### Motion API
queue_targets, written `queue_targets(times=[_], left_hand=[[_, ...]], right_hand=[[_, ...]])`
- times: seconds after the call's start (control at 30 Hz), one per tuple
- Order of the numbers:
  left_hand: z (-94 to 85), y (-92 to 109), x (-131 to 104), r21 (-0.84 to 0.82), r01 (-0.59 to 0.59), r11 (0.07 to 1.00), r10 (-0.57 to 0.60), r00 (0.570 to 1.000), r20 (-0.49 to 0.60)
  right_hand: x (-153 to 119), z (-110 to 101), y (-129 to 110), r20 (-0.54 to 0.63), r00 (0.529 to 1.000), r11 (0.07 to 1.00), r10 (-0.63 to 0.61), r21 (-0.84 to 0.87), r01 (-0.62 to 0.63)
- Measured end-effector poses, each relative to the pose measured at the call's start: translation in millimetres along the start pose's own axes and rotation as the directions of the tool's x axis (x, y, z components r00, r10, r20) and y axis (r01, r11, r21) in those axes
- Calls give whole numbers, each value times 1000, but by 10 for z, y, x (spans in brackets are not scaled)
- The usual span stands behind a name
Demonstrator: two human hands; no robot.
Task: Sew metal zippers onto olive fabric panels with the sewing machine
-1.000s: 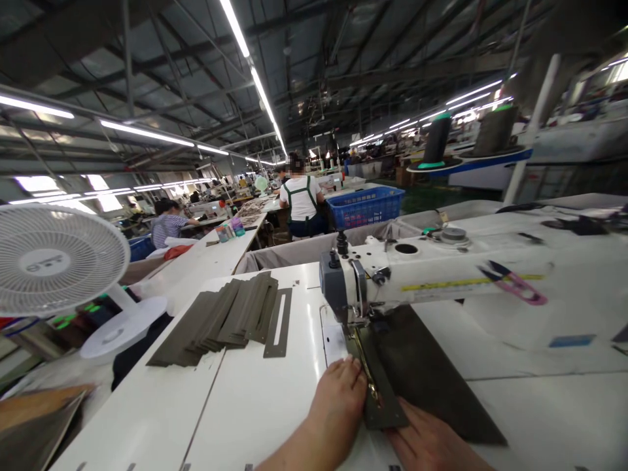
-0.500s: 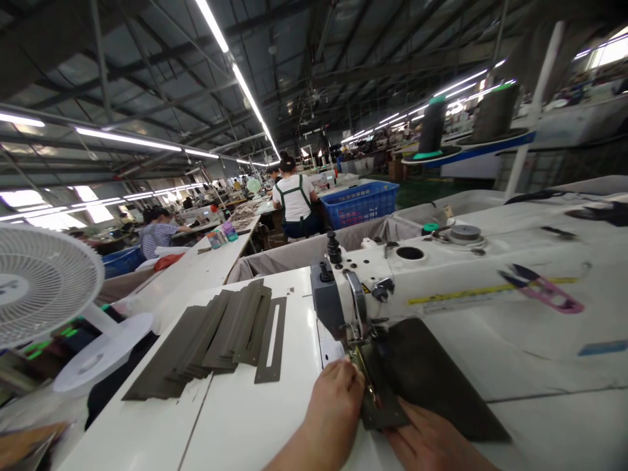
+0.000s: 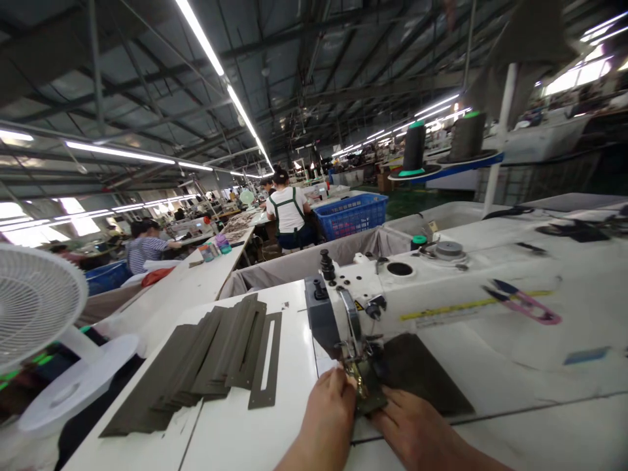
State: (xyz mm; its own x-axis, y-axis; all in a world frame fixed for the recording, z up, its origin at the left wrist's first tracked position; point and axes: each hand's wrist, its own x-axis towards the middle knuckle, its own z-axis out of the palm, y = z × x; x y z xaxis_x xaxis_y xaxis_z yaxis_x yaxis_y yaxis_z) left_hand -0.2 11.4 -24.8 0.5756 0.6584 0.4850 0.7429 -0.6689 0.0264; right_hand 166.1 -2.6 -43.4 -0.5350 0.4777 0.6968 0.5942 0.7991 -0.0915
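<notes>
A dark olive fabric panel (image 3: pixel 369 400) lies under the presser foot of a white sewing machine (image 3: pixel 350 327), with a narrow strip bearing shiny gold-coloured metal, seemingly a zipper (image 3: pixel 362 383), along it. My left hand (image 3: pixel 330 407) is closed at the panel's left edge, fingertips bunched close to the needle area. My right hand (image 3: pixel 412 422) holds the near right edge, fingers together on the fabric; its thumb is hidden. A larger dark panel (image 3: pixel 422 373) extends to the right beneath the machine arm. To the left lie a fanned stack of olive panels (image 3: pixel 196 360) and a single slotted panel (image 3: pixel 266 366).
Pink-handled thread snips (image 3: pixel 524 304) and a yellow measuring tape (image 3: pixel 441 309) lie on the machine's body. A white fan (image 3: pixel 36 307) stands at the left. Thread cones (image 3: pixel 415 147) rise at the right. Beyond are a blue crate (image 3: pixel 350 216) and a seated person (image 3: pixel 290 209).
The fabric panel has advanced away from me under the presser foot, and less of it shows on my side. My right hand has moved forward with it. The view has shifted slightly.
</notes>
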Motion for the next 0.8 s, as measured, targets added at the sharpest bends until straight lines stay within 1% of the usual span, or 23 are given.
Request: queue_targets(times=[0.1, 0.17, 0.2, 0.23, 0.3, 0.37, 0.47, 0.53, 0.6, 0.7, 0.8], left_hand=[[-138, 78, -17, -145, 125, 982, -117, 991, 60], [-247, 130, -26, -224, 184, 957, -170, 982, 83], [-295, 152, -31, -252, 191, 949, -175, 981, 85], [-334, 171, -36, -271, 188, 944, -171, 982, 85], [-376, 195, -49, -293, 183, 938, -163, 982, 91], [-370, 200, -66, -288, 202, 936, -178, 978, 108], [-303, 187, -103, -230, 224, 947, -197, 971, 134], [-251, 180, -130, -172, 201, 964, -181, 975, 127], [-212, 186, -150, -129, 156, 979, -146, 986, 83], [-187, 213, -160, -110, 55, 992, -53, 998, 23], [-196, 233, -146, -107, -11, 994, 15, 999, 41]], right_hand=[[83, -93, -19, 88, 981, 985, 173, -15, -172], [149, -128, -27, 131, 951, 960, 280, -35, -278], [184, -143, -27, 174, 934, 949, 312, -25, -313], [221, -159, -21, 235, 915, 941, 328, 5, -339], [295, -201, 8, 354, 879, 924, 320, 90, -372], [364, -254, 66, 408, 860, 906, 307, 152, -395], [440, -314, 188, 422, 858, 885, 294, 218, -411], [457, -316, 268, 421, 861, 874, 287, 252, -415], [443, -280, 328, 407, 861, 868, 305, 253, -427], [382, -192, 378, 381, 855, 860, 353, 227, -457], [325, -134, 402, 369, 854, 856, 366, 225, -465]])
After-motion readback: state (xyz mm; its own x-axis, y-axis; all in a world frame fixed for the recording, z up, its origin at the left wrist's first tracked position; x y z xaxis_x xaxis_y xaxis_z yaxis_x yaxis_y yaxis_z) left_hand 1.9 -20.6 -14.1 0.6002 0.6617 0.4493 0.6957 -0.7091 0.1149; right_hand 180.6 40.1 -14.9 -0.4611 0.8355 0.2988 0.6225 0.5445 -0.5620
